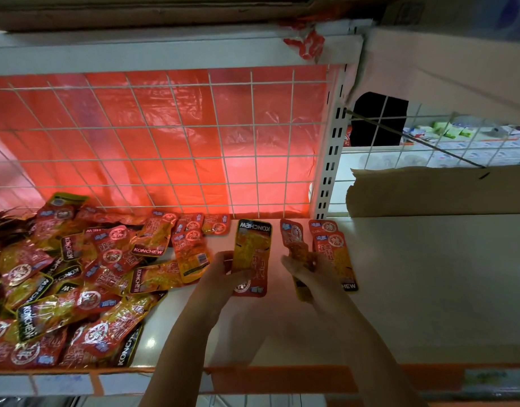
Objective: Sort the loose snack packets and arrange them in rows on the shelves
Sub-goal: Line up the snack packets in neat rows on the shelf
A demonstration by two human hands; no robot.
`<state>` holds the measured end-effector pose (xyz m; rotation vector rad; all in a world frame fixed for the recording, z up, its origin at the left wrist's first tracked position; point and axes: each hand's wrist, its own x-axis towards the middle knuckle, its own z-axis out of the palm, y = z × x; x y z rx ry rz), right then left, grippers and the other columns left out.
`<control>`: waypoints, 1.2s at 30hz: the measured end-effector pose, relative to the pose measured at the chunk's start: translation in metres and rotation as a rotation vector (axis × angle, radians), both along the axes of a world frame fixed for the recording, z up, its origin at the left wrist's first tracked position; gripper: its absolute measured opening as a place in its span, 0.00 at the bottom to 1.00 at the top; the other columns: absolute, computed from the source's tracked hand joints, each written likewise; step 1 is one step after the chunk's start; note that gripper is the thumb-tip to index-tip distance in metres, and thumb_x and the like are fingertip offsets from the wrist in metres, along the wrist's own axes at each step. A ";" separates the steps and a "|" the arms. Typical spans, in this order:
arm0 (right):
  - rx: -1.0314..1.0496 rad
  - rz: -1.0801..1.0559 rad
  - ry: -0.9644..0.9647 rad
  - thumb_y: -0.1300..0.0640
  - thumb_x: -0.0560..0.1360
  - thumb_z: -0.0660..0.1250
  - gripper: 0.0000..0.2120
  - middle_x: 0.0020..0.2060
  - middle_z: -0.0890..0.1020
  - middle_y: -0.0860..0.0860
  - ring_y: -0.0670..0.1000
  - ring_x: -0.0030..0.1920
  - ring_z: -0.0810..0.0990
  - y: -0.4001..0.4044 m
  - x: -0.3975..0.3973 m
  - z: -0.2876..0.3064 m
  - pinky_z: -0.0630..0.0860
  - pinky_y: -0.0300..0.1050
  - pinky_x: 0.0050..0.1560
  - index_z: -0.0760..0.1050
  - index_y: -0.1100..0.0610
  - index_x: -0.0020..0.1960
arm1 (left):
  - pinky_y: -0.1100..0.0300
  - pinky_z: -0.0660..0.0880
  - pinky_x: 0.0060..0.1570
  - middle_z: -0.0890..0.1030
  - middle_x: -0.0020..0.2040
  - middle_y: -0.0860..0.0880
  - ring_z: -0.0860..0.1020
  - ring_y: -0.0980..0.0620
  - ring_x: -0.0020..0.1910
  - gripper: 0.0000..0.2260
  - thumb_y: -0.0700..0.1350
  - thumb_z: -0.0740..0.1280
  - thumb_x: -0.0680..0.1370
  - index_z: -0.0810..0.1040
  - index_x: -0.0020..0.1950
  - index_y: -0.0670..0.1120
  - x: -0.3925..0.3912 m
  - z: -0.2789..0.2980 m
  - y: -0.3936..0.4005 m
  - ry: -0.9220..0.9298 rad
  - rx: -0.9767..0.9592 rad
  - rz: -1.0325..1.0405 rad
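A loose pile of red-and-yellow snack packets [65, 283] covers the left half of the white shelf [414, 289]. My left hand [223, 270] grips one packet [252, 254] by its left edge, held flat just above the shelf with its black end pointing to the back. To its right, my right hand [307, 270] pinches another packet [295, 245] that stands on edge. Beside that hand, two packets [333, 251] lie overlapped in a short row near the back grid.
A white wire grid [164, 142] backed by red plastic closes the rear. A slotted white upright [330, 160] stands at the right of it. A torn cardboard sheet [434, 189] leans at the back right. The shelf's front edge carries an orange strip [311, 377].
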<state>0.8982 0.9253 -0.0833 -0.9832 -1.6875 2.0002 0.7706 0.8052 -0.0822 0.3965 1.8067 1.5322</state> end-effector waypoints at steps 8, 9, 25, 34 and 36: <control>-0.321 -0.031 0.085 0.50 0.75 0.65 0.11 0.31 0.70 0.50 0.46 0.29 0.68 -0.001 0.000 0.005 0.65 0.42 0.32 0.72 0.56 0.52 | 0.56 0.78 0.46 0.79 0.52 0.43 0.79 0.45 0.51 0.15 0.35 0.67 0.76 0.71 0.62 0.40 0.001 0.003 0.000 -0.014 0.005 0.047; -0.303 -0.025 0.067 0.48 0.76 0.62 0.13 0.35 0.72 0.51 0.47 0.32 0.70 -0.001 0.000 0.008 0.68 0.42 0.34 0.73 0.57 0.54 | 0.57 0.78 0.44 0.79 0.52 0.43 0.79 0.46 0.50 0.14 0.36 0.67 0.76 0.72 0.61 0.40 0.002 0.004 -0.001 -0.020 0.018 0.056; 0.098 0.017 -0.060 0.43 0.79 0.50 0.15 0.46 0.79 0.45 0.48 0.51 0.77 0.005 0.020 0.014 0.68 0.44 0.60 0.74 0.45 0.49 | 0.62 0.73 0.47 0.79 0.45 0.47 0.76 0.52 0.46 0.07 0.35 0.66 0.76 0.77 0.48 0.46 -0.003 0.015 -0.003 -0.207 0.324 0.302; -0.028 0.034 0.046 0.53 0.80 0.59 0.08 0.52 0.82 0.47 0.46 0.53 0.81 0.010 0.046 0.006 0.76 0.41 0.51 0.74 0.48 0.56 | 0.59 0.75 0.45 0.85 0.39 0.52 0.81 0.55 0.41 0.05 0.38 0.66 0.76 0.79 0.49 0.46 0.005 0.016 0.013 -0.243 0.373 0.146; -0.054 0.027 0.047 0.55 0.78 0.62 0.13 0.53 0.82 0.50 0.49 0.53 0.82 0.016 0.058 0.001 0.78 0.41 0.51 0.74 0.54 0.61 | 0.58 0.76 0.46 0.84 0.38 0.51 0.81 0.54 0.41 0.04 0.39 0.66 0.77 0.79 0.48 0.45 0.008 0.013 0.021 -0.242 0.348 0.119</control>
